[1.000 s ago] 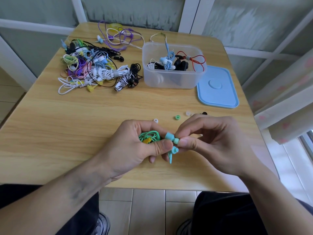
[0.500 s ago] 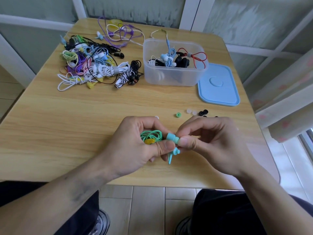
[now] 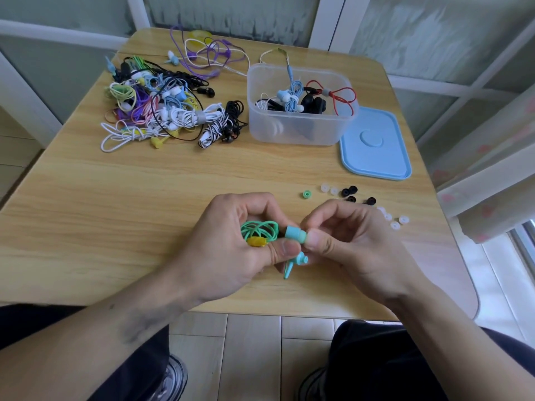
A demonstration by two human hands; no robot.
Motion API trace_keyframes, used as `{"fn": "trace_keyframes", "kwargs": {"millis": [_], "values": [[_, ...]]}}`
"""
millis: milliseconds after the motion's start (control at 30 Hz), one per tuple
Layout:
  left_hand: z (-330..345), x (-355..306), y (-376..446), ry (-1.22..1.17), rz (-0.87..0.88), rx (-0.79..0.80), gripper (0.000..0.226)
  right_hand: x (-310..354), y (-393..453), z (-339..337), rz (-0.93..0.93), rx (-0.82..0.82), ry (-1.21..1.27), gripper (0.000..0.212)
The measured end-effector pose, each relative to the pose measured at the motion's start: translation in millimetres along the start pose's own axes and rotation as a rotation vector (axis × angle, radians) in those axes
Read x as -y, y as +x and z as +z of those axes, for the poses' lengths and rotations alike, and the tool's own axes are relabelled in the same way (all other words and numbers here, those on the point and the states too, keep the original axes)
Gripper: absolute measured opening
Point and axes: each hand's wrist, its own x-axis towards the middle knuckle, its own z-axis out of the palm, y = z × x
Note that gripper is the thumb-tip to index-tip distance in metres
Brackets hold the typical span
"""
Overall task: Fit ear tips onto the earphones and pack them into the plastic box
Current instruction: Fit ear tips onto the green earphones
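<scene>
Pressing an ear tip onto the teal earbud [image 3: 293,233]

The left hand [image 3: 228,250] grips the coiled cable [image 3: 259,230] to steady it; the right hand [image 3: 347,244] pinches the tip (barely visible) against the earbud.

Pale wood-grain table top [image 3: 121,198], smooth, satin; translucent frosted plastic box [image 3: 301,128]; matt light-blue plastic lid [image 3: 376,157]
</scene>
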Motion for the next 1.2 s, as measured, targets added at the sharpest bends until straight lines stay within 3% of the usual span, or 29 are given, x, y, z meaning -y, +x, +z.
{"fn": "trace_keyframes", "kwargs": {"millis": [233,367,533,600,733,833,1000,1067,1200], "values": [[-4,4,7,-0.157,-0.048,0.062,0.019,7,3,5,-0.123,-0.066,-0.072,0.018],[-1,7,10,-0.274,-0.129,-0.006,0.018,15,10,4,-0.165,-0.135,-0.118,0.021],[-1,12,13,-0.234,-0.180,-0.033,0.019,18,18,-6,-0.087,-0.141,-0.172,0.018],[-2,14,14,-0.194,-0.213,-0.054,0.017,12,20,-8,-0.080,-0.148,-0.307,0.014],[-8,19,18,-0.126,-0.232,-0.147,0.016,11,27,-22,-0.176,-0.366,-0.850,0.012],[-14,20,22,-0.090,-0.230,-0.226,0.016,24,46,-31,-0.191,-0.440,-1.013,0.015],[-20,20,32,-0.094,-0.243,-0.317,0.016,31,94,-17,-0.037,-0.135,-1.279,0.027],[-22,19,34,-0.106,-0.248,-0.326,0.015,30,105,-4,-0.035,-0.032,-1.330,0.023],[-23,20,32,-0.100,-0.227,-0.311,0.013,30,109,4,-0.084,-0.004,-1.344,0.010]]}}
